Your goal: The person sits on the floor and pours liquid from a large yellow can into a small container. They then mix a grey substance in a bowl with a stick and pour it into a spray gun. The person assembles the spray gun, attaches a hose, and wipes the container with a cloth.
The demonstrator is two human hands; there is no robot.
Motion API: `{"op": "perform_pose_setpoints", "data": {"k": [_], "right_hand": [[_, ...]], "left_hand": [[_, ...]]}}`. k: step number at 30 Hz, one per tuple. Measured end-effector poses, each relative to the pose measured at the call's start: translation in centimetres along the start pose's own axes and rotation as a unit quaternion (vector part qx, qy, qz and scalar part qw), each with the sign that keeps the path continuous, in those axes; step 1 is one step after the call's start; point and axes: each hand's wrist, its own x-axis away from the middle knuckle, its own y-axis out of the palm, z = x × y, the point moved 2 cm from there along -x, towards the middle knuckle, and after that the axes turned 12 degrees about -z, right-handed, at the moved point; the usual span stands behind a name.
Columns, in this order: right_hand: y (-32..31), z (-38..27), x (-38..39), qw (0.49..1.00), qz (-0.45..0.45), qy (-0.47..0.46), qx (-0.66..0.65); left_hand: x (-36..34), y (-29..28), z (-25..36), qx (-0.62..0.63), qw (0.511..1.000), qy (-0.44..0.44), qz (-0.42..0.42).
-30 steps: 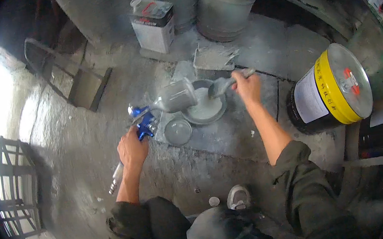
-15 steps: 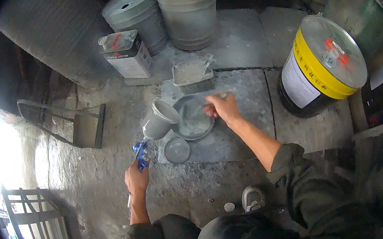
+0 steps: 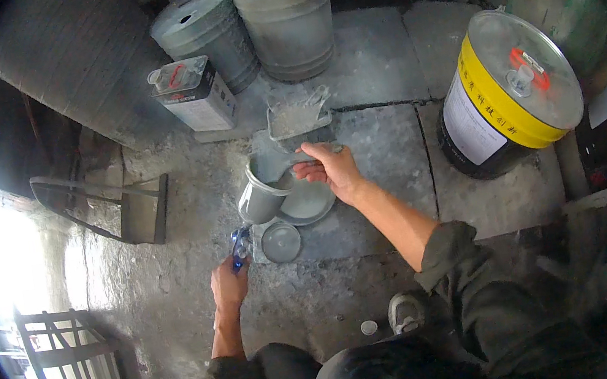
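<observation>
Bearings are taken from the grey cup [image 3: 259,203] of the spray gun [image 3: 240,245], near the middle of the view. The cup is tilted, its open mouth turned toward 1 o'clock; the gun's blue body lies at 7 o'clock. Farther out on the same bearing, the left grip [image 3: 229,285] is closed around the gun's handle. The right grip [image 3: 332,170], just short of 3 o'clock, grasps a flat grey tool [image 3: 283,179] whose broad end is at the cup's mouth; contact with the rim cannot be determined. A round basin [image 3: 329,207] of pale grey material sits between 3 and 4 o'clock, partly hidden behind the cup. A shallow round dish [image 3: 281,243] is found at 6 o'clock, near the basin. A rectangular tray [image 3: 285,139] is at 1 o'clock, a metal can [image 3: 200,99] at 11 o'clock, and a pair of grey drums [image 3: 290,30] around 12 o'clock. A yellow-banded black drum [image 3: 495,103] stands well apart, between 2 and 3 o'clock. A shoe [image 3: 406,312] is noted between 4 and 5 o'clock, a small white disc [image 3: 368,327] near it
</observation>
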Motion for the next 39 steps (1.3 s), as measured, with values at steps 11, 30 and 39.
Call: {"op": "perform_pose_setpoints", "data": {"k": [11, 30, 39], "right_hand": [[-2.7, -6.1, -0.6, 0.880, -0.282, 0.088, 0.373], [-5.0, -2.9, 2.5, 0.787, -0.081, -0.237, 0.564], [-5.2, -1.4, 2.9, 0.817, 0.000, -0.200, 0.540]], "left_hand": [[-0.3, -1.3, -1.6, -0.024, 0.999, -0.010, 0.023], [1.5, -6.2, 4.0, -0.122, 0.959, 0.012, 0.254], [1.9, -7.3, 5.4, -0.146, 0.942, 0.026, 0.301]]}}
